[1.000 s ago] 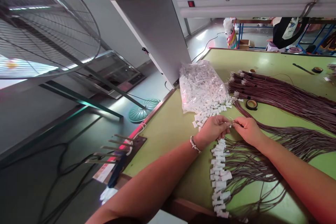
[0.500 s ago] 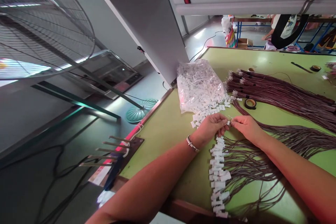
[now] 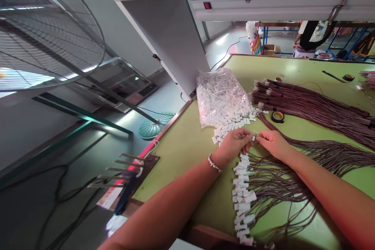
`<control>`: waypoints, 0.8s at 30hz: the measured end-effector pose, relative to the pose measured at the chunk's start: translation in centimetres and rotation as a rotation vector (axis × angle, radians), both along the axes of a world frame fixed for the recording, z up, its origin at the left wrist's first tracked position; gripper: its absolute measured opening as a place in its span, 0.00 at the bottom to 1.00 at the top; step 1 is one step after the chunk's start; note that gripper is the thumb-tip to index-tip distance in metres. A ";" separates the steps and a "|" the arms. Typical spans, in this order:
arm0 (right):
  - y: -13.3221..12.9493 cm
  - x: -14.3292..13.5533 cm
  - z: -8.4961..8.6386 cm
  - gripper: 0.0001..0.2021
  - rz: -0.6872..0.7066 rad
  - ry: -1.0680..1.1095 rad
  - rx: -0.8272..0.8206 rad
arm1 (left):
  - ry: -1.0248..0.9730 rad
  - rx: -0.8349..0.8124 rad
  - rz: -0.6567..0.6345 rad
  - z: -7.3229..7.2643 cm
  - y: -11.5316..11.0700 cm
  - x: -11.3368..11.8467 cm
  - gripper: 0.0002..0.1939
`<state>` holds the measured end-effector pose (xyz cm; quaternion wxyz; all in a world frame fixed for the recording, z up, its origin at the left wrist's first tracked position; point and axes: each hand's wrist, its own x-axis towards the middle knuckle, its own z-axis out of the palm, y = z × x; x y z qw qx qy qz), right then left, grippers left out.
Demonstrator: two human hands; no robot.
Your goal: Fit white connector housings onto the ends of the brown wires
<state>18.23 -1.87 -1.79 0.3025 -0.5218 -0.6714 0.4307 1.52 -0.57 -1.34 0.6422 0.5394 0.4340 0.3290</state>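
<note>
Between the fingertips of my left hand point(image 3: 238, 140) is a small white plastic connector point(image 3: 253, 138). My right hand point(image 3: 271, 140) pinches a thin brown wire close beside it, and a bare-looking wire end point(image 3: 255, 132) sticks out towards the connector. Whether the wire touches the connector I cannot tell. Below my hands runs a row of white connectors point(image 3: 242, 195) with brown wires point(image 3: 278, 179) trailing to the right. Loose white connectors point(image 3: 231, 127) lie just beyond my left hand, in front of a clear plastic bag point(image 3: 221, 91) full of them.
Thick bundles of brown wire point(image 3: 307, 103) lie across the green table point(image 3: 172, 164). A roll of black tape point(image 3: 277, 116) sits near them. A pegged board point(image 3: 146, 170) is at the left edge, beside a large fan point(image 3: 52, 31). Across the room a person point(image 3: 310, 33) is partly visible.
The camera view has shifted slightly. Both hands stay close together with the connector and wire, and nothing has been let go.
</note>
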 end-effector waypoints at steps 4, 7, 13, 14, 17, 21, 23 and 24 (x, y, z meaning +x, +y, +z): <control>-0.1 0.1 0.5 0.15 -0.021 0.091 -0.028 | 0.031 0.019 0.018 0.3 0.4 -0.5 0.12; 0.1 0.4 0.4 0.15 -0.160 0.152 -0.024 | 0.193 0.114 -0.109 1.4 0.6 -1.4 0.10; 0.5 0.7 -0.5 0.17 -0.346 0.355 -0.119 | 0.190 0.384 -0.880 5.6 0.3 -3.9 0.08; 0.5 0.6 -0.6 0.17 -0.339 0.330 -0.116 | 0.224 0.413 -0.834 5.7 0.5 -4.1 0.08; 0.3 0.2 -0.5 0.16 -0.343 0.266 -0.106 | 0.558 0.616 -0.198 4.5 1.4 -4.0 0.11; 0.1 -0.3 -0.3 0.11 -0.319 0.216 -0.067 | 1.006 0.799 -0.020 1.6 2.1 -2.4 0.14; 0.0 -0.4 -0.2 0.10 -0.298 0.170 -0.008 | 1.117 0.821 -0.128 0.9 2.1 -1.7 0.15; -0.1 -0.4 -0.1 0.11 -0.288 0.147 0.019 | 1.151 0.813 -0.144 0.7 2.1 -1.5 0.15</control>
